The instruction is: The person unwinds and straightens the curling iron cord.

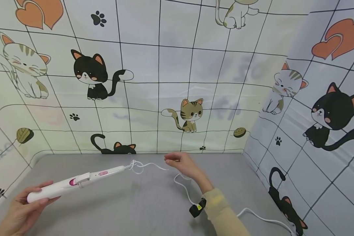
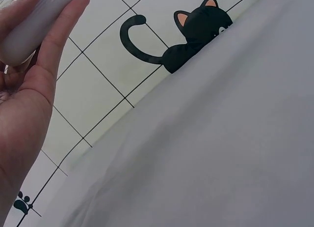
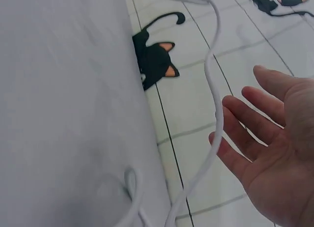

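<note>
Left hand (image 1: pixel 24 209) grips white styling iron (image 1: pixel 98 176), right hand (image 1: pixel 185 166) near cord (image 3: pixel 213 84).

Room type unclear; nook-like spot: grey surface (image 1: pixel 129 203) backed by cartoon-cat grid-print sheeting (image 1: pixel 174 65).

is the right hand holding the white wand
No, the head view shows the left hand gripping the white wand near its thick end, while the right hand is apart from it.
</note>
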A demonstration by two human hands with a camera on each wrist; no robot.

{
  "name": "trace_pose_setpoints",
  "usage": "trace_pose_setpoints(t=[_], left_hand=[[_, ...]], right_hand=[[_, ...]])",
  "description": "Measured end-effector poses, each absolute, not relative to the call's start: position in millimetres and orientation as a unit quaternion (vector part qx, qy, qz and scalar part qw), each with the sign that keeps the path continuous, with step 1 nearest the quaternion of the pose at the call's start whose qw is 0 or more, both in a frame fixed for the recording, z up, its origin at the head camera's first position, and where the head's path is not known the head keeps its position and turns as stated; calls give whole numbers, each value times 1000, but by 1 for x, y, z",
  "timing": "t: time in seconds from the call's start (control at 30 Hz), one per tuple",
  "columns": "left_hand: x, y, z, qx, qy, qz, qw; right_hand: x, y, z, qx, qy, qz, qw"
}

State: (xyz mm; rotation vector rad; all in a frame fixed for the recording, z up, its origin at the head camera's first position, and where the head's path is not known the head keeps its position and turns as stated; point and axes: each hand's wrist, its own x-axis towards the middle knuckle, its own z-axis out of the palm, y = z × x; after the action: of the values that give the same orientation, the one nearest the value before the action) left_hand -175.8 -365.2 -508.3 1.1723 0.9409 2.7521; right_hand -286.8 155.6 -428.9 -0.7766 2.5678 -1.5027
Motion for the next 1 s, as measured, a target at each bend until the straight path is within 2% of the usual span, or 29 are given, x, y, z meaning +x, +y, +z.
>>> trace_pose_setpoints(t=[0.37, 0.53, 0.7, 0.83, 1.0], left_hand=[[-179, -359, -504, 363, 316, 877, -5], [-178, -357, -504, 353, 329, 876, -14], [-176, -354, -502, 351, 329, 876, -16], [-177, -348, -497, 350, 330, 876, -39], [-182, -342, -491, 365, 297, 881, -37]], right_hand=[[-281, 113, -429, -259, 821, -504, 71], [-280, 112, -431, -265, 798, -531, 101], [-277, 115, -434, -257, 792, -543, 106], [-276, 118, -436, -255, 785, -554, 108], [-275, 123, -438, -254, 790, -543, 132]])
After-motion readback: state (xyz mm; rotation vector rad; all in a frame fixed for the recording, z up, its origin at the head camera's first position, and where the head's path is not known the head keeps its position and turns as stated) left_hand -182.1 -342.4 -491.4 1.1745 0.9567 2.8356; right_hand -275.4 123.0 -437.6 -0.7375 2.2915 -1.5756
